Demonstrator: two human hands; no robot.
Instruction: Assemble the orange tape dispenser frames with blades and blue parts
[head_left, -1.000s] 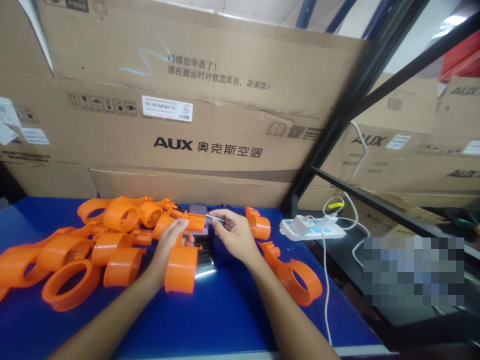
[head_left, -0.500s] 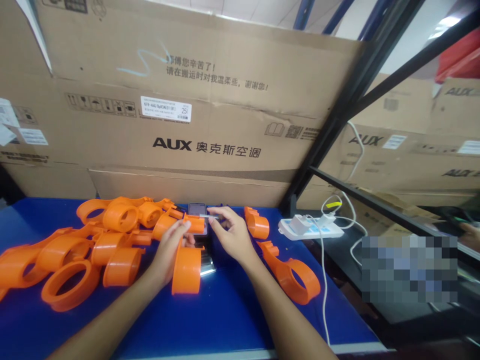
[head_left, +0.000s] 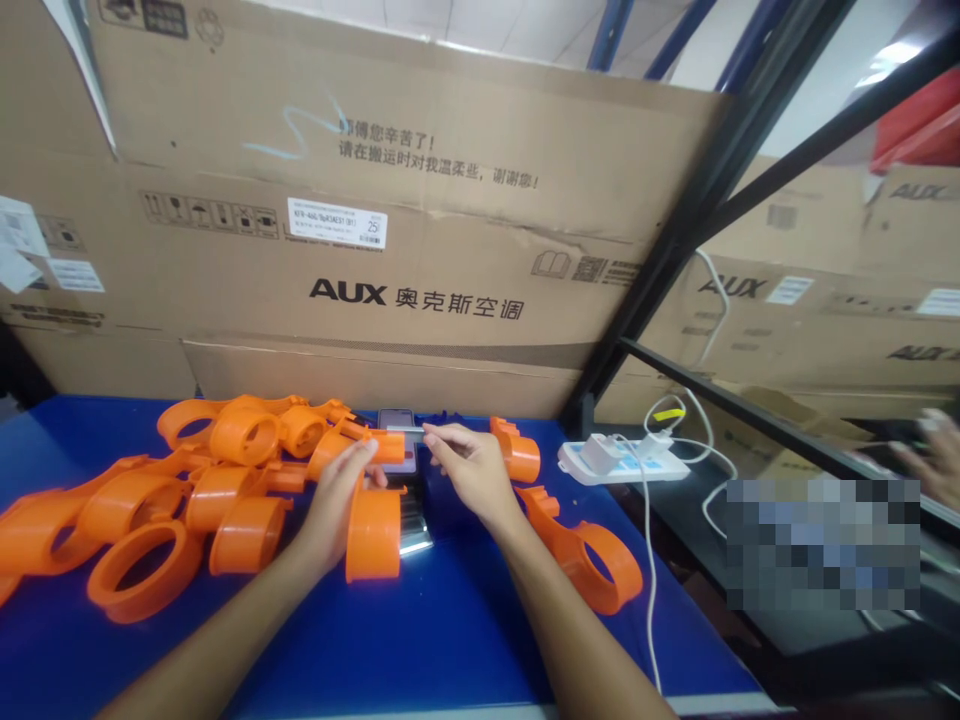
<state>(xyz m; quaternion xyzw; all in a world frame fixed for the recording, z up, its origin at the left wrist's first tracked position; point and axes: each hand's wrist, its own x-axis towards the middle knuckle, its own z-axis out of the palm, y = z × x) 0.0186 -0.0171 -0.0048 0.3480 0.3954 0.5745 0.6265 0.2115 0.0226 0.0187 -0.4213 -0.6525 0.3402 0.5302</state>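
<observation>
My left hand (head_left: 337, 495) is closed around an orange plastic ring-and-tube part (head_left: 375, 535), its wide ring hanging below and its narrow tube pointing right. A thin silvery rod (head_left: 414, 431) lines up with the tube's right end; I cannot tell how far it reaches inside. Thumb and index finger of my right hand (head_left: 476, 470) pinch the rod's outer end. Behind the hands stands a phone (head_left: 396, 418), partly hidden. Below them are a shiny clear-looking item (head_left: 416, 540) and a dark blue thing (head_left: 442, 505), both partly covered.
Several similar orange parts (head_left: 142, 505) are heaped on the left of the blue table (head_left: 420, 640). More orange parts (head_left: 604, 565) lie right of my right hand. A white power strip (head_left: 622, 460) with cables sits at the right edge. Another person's hand (head_left: 941, 450) shows far right.
My right fingers have drawn together from a looser, spread pose into a pinch on the rod's outer end. My left hand keeps the orange part nearly still. The other person's hand has shifted.
</observation>
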